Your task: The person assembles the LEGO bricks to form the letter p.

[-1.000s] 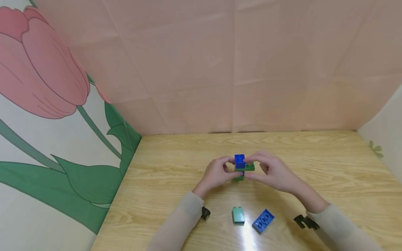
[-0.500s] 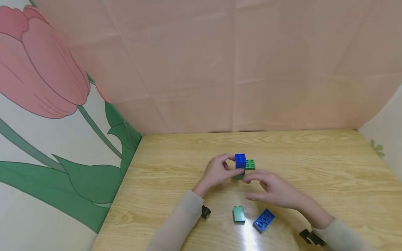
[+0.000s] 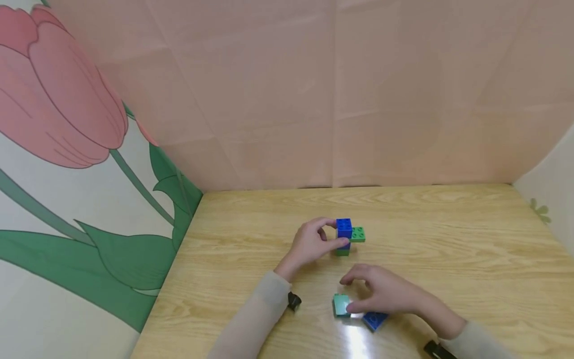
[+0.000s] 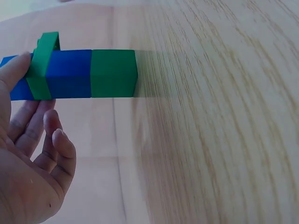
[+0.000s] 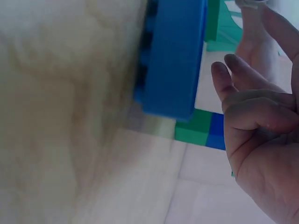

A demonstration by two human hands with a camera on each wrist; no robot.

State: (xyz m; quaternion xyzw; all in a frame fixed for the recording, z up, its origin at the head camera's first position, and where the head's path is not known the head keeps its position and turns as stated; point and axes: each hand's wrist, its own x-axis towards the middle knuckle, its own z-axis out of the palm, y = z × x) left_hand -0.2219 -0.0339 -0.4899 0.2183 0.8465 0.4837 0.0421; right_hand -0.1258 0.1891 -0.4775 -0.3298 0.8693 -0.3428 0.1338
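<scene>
A tower of blue and green toy building bricks [image 3: 344, 228] stands upright on the table, with a thin green brick [image 3: 358, 234] jutting out to its right. My left hand [image 3: 311, 244] pinches its upper part between thumb and fingers; in the left wrist view the lower blue brick [image 4: 69, 73] and green bottom brick [image 4: 114, 73] show below the grip. Over the near table, my right hand [image 3: 386, 289] has its fingers spread apart, the thumb at the right edge of a teal brick [image 3: 341, 304]. Partly under that hand lies a blue brick [image 3: 374, 320], studs down in the right wrist view.
The wooden table [image 3: 242, 229] ends at a pink cloth backdrop [image 3: 332, 99]. A tulip-printed panel [image 3: 89, 199] borders the left side. Black wrist devices [image 3: 293, 302] sit by both sleeves.
My right hand has let go of the tower and come down toward the near table, over the teal and blue bricks. The left hand keeps its pinch on the tower.
</scene>
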